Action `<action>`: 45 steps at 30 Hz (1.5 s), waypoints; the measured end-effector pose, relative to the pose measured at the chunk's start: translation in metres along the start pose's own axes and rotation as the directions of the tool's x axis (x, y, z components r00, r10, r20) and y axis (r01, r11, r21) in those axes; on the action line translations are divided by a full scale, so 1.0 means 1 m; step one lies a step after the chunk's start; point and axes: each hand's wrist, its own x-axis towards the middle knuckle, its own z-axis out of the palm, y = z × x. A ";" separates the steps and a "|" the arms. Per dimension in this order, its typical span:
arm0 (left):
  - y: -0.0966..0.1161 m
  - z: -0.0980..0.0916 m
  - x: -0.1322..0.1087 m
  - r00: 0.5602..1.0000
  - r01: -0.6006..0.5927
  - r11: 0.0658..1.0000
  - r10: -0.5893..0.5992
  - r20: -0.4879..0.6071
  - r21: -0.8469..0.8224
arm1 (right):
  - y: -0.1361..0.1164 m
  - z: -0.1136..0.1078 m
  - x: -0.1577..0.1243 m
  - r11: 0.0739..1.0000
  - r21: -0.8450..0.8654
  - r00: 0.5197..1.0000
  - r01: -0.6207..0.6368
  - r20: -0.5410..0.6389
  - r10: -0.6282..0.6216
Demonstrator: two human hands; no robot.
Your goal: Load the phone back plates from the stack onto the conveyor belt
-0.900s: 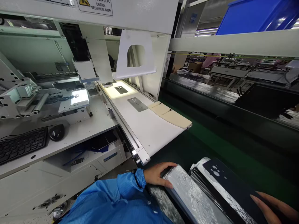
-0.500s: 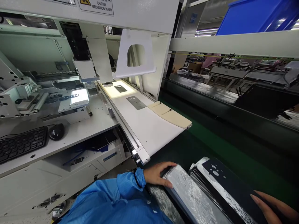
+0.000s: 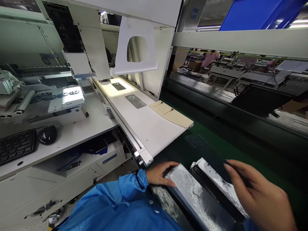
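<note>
My right hand (image 3: pixel 260 192) pinches the near end of a dark phone back panel (image 3: pixel 207 150) with camera holes, between thumb and fingers. The panel is tilted above a stack of dark panels (image 3: pixel 214 173) whose exposed top is pale and glossy. Beside it, my left hand (image 3: pixel 160 175) grips the far end of another stack of panels (image 3: pixel 192 192) under shiny, wrinkled film. Ahead, a white conveyor belt (image 3: pixel 154 130) carries one grey phone back panel (image 3: pixel 135 101). Another dark panel (image 3: pixel 118 86) lies farther along, in the lit zone under the machine.
A cream guide plate (image 3: pixel 172 114) lies along the belt's right side. To the left stand a keyboard (image 3: pixel 16 146) and a mouse (image 3: pixel 47 134) on the machine's bench. A dark green surface (image 3: pixel 207 128) runs at right. Overhead is a blue bin (image 3: pixel 255 16).
My right hand has moved left and forward, lifting the top dark panel off its stack towards the belt. My left hand still grips the film-covered stack. The view has shifted slightly.
</note>
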 end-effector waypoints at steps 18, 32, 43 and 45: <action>0.009 0.000 0.002 0.995 -0.102 0.991 0.101 -0.009 -0.083 | -0.108 0.125 0.092 0.929 0.060 0.827 0.365 0.437 -0.353; 0.010 -0.001 0.002 0.993 -0.114 0.988 0.114 -0.006 -0.104 | -0.120 0.118 0.110 0.978 0.034 0.748 0.206 0.639 -0.180; 0.003 -0.001 0.004 0.999 -0.031 0.995 0.031 0.004 -0.090 | -0.118 0.120 0.111 0.981 0.027 0.751 0.194 0.639 -0.166; 0.004 -0.001 0.004 0.999 -0.033 0.995 0.034 0.013 -0.089 | -0.118 0.120 0.110 0.981 0.027 0.752 0.193 0.638 -0.166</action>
